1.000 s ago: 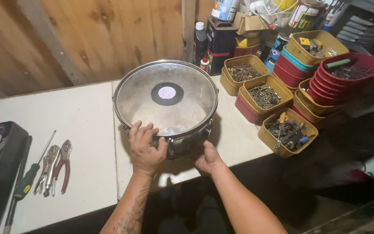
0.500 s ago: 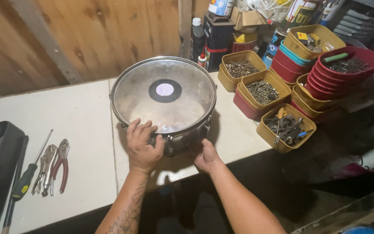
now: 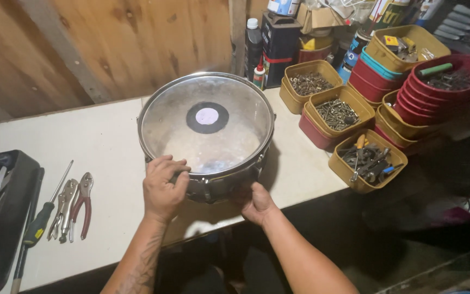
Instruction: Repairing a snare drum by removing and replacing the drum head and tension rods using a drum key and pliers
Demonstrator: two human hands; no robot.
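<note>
Two hands work at a snare drum (image 3: 206,136) in the head view — the only view given. The drum lies flat near the front edge of a pale bench (image 3: 99,147), its clear head facing up with a dark round patch (image 3: 207,117) at the centre and a metal hoop around it.

The left hand (image 3: 162,188) rests on the near rim, fingers curled over the hoop and pressed against the shell. The right hand (image 3: 255,202) grips the drum's near side lower down, thumb against the shell and fingers tucked below; how far they wrap under is hidden. Both hands are closed on the drum, a little apart from each other.

On the left part of the bench lie a green-handled screwdriver (image 3: 42,218), locking pliers (image 3: 64,207) and red-handled pliers (image 3: 83,204), side by side, just beside a black tool tray (image 3: 1,218) that holds more tools.

To the right of the drum stand yellow tubs of screws (image 3: 333,111) and stacked red tubs (image 3: 441,90), and a nearer yellow tub (image 3: 366,159) holds mixed bits and small tools. Behind the drum, against a wooden wall (image 3: 110,43), stand a dark bottle (image 3: 253,46) and a black can (image 3: 280,46) — both well apart from the hands.
</note>
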